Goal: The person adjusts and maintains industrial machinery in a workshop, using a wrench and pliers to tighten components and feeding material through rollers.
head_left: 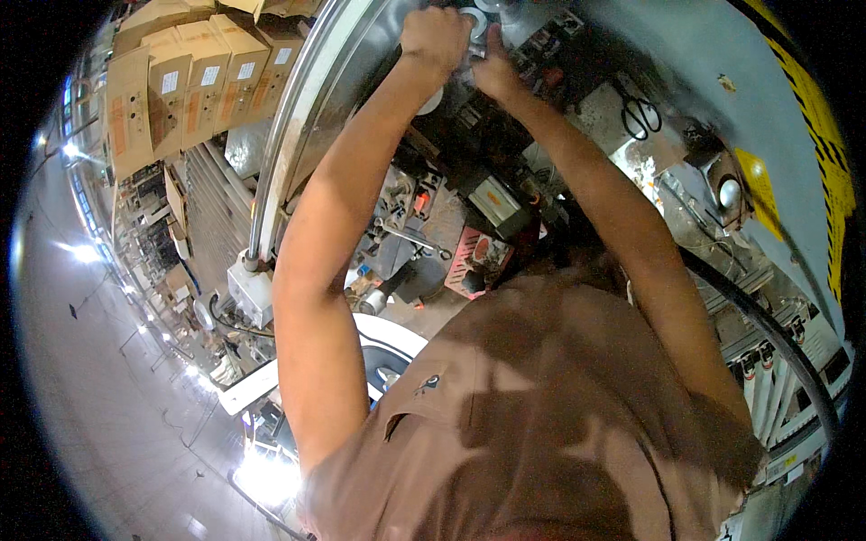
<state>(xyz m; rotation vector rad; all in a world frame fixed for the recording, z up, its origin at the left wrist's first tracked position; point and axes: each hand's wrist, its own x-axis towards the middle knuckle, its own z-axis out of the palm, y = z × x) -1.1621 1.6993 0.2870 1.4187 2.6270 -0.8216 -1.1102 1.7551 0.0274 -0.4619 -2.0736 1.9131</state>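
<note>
Both my arms reach up to the top of the head view, into a dim machine interior. My left hand [437, 41] is closed, its fingers curled beside a shiny round metal part [475, 16]. What lies inside that fist is hidden. Close to its right, my right hand [496, 70] is closed too, with the thumb raised along the metal part. Its other fingers are mostly out of sight, and I cannot make out what they grip. A pale round piece [431, 101] shows just under my left wrist.
Below my arms lie a combination wrench [417, 238], a pink perforated tray [465, 263] and a metal block [496, 203]. Black-handled scissors [640, 117] lie to the right. A metal door frame [287, 149] stands left, with cardboard boxes [203, 77] beyond. A black hose [767, 325] curves at the right.
</note>
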